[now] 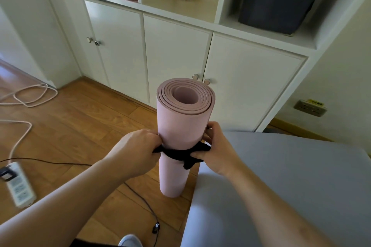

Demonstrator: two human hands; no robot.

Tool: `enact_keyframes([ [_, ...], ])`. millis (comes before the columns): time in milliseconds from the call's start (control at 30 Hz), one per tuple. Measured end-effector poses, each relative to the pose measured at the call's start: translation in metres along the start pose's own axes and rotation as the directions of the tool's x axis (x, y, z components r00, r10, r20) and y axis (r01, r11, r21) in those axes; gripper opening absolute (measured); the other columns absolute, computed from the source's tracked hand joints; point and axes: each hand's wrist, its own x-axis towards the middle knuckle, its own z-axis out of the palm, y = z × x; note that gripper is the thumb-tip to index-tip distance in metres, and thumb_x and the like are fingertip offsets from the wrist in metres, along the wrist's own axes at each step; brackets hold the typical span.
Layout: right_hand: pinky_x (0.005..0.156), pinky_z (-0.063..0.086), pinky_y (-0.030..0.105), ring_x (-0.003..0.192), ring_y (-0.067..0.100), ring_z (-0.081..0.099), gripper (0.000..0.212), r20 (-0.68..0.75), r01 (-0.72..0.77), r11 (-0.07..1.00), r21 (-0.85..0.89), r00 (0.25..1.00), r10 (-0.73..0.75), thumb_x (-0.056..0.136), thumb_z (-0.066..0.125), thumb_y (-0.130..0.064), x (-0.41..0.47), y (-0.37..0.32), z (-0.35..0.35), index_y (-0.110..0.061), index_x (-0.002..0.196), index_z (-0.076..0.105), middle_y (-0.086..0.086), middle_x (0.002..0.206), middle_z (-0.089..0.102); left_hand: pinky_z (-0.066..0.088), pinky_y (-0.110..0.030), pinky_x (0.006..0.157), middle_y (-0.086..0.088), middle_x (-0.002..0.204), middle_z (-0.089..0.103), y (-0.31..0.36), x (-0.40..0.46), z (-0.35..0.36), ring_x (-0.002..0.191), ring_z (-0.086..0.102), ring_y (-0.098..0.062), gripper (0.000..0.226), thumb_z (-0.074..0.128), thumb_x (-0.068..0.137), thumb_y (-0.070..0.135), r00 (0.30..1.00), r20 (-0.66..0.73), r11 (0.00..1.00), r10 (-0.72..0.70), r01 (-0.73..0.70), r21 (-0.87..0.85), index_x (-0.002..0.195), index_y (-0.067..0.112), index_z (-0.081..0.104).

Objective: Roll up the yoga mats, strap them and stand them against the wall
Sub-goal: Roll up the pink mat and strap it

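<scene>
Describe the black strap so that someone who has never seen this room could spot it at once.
Start at the white cabinet. In front of it a rolled pink mat stands upright on the wood floor. The black strap is the dark band round its middle, gripped by both hands, left and right.

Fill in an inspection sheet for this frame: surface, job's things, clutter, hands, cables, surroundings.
Surface: wooden floor.
Job's things: pink yoga mat rolled, upright on the floor; black strap around its middle; grey mat lies at right.
Clutter: nothing seen beyond cables.
Hands: left hand and right hand each pinch a strap end.
Cables: white cord, black cable, power strip on the floor.
Surroundings: white cabinet, wall socket.
</scene>
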Motion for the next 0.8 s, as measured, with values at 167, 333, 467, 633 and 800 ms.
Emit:
enact_keyframes([
  [167,0.107,0.057,0.043,0.133,0.011,0.059,0.076,-0.017,-0.004,1.0,-0.013,1.0,0.003,0.078,0.086,0.003,0.002,-0.001,0.003,-0.029,0.133,0.044,-0.011,0.136,0.065,0.058,-0.024,0.07,0.012,0.087,0.06,0.009,0.0,0.005,0.077,0.062,-0.009,0.022,0.058,0.091,0.006,0.987,-0.017,0.984,-0.16,0.158,-0.081,0.087,0.027,0.056],
  [333,0.104,0.059,0.041,0.128,0.009,0.062,0.078,-0.012,-0.009,1.0,-0.025,1.0,0.009,0.074,0.09,0.0,0.002,-0.001,-0.001,-0.031,0.13,0.045,-0.013,0.132,0.067,0.064,-0.034,0.065,0.004,0.094,0.069,0.006,0.003,0.003,0.08,0.07,-0.015,0.048,0.073,0.093,0.013,0.941,0.126,0.828,-0.313,0.335,-0.449,0.124,0.028,0.039],
  [467,0.102,0.06,0.045,0.126,0.009,0.064,0.077,-0.03,-0.013,1.0,-0.006,0.999,0.012,0.07,0.09,-0.001,0.005,0.003,-0.003,-0.036,0.124,0.047,-0.013,0.13,0.068,0.062,-0.035,0.084,0.009,0.122,0.06,-0.005,0.005,-0.004,0.109,0.064,-0.015,0.082,0.078,0.084,0.018,0.953,0.22,0.83,-0.209,0.292,-0.475,0.15,0.039,0.034],
  [633,0.102,0.06,0.041,0.125,0.008,0.064,0.076,-0.024,-0.01,1.0,-0.008,1.0,0.01,0.072,0.09,0.003,0.006,0.004,-0.001,-0.037,0.121,0.047,-0.013,0.13,0.069,0.064,-0.04,0.088,0.006,0.134,0.061,-0.017,0.012,-0.013,0.113,0.069,-0.019,0.075,0.069,0.087,-0.008,0.918,0.328,0.591,-0.225,0.396,-0.703,0.145,0.035,0.049],
  [800,0.1,0.061,0.042,0.126,0.007,0.064,0.076,-0.038,-0.007,1.0,0.005,0.999,0.007,0.069,0.09,0.001,0.009,0.007,-0.001,-0.04,0.119,0.049,-0.014,0.129,0.069,0.06,-0.051,0.098,-0.01,0.12,0.076,-0.023,0.019,-0.016,0.106,0.076,-0.029,0.04,0.056,0.101,-0.004,0.827,0.472,0.101,-0.306,0.522,-0.847,0.131,0.019,0.068],
])
